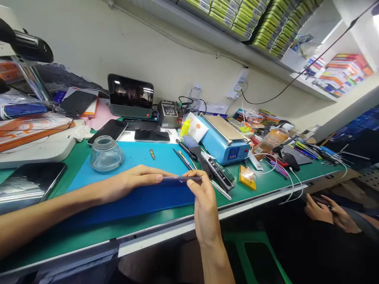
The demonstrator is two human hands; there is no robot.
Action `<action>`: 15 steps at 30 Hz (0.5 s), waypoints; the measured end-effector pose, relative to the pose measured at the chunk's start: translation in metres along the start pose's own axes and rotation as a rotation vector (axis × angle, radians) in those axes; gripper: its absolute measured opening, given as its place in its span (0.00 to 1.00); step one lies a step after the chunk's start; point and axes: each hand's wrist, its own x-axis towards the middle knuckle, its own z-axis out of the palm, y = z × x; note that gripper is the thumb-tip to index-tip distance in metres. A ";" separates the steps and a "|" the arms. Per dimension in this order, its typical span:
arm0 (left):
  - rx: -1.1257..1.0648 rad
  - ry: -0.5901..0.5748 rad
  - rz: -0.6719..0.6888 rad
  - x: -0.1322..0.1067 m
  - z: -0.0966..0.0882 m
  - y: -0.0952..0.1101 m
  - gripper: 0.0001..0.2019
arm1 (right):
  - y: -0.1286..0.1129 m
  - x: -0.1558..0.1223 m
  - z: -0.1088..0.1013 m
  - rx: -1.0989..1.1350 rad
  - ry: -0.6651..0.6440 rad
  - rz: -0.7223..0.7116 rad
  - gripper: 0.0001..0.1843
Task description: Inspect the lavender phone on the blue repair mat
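Holding a thin purple phone (181, 179) edge-on over the blue mat (139, 197), both hands pinched it: left hand (130, 181) at 9 o'clock, right hand (204, 205) at 3. Inspection stage, prob.; next needs a steady grip and a tool from the tabletop (266, 183).

Both arms are bare up to the picture's edge — no sleeve shows on either one. The left hand (130, 182) and the right hand (204, 209) wear no glove, no ring, no watch. The fingers (154, 173) are slim, with short, plain nails — unpainted.
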 end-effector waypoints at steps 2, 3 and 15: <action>0.032 -0.021 0.009 0.000 -0.001 0.000 0.18 | -0.002 -0.001 0.000 -0.009 0.002 0.015 0.13; 0.053 -0.022 0.005 0.000 -0.002 -0.001 0.19 | -0.003 -0.001 0.000 -0.011 -0.002 0.027 0.14; 0.139 0.013 -0.022 0.000 0.000 0.001 0.24 | -0.003 0.000 -0.005 -0.016 -0.067 0.044 0.15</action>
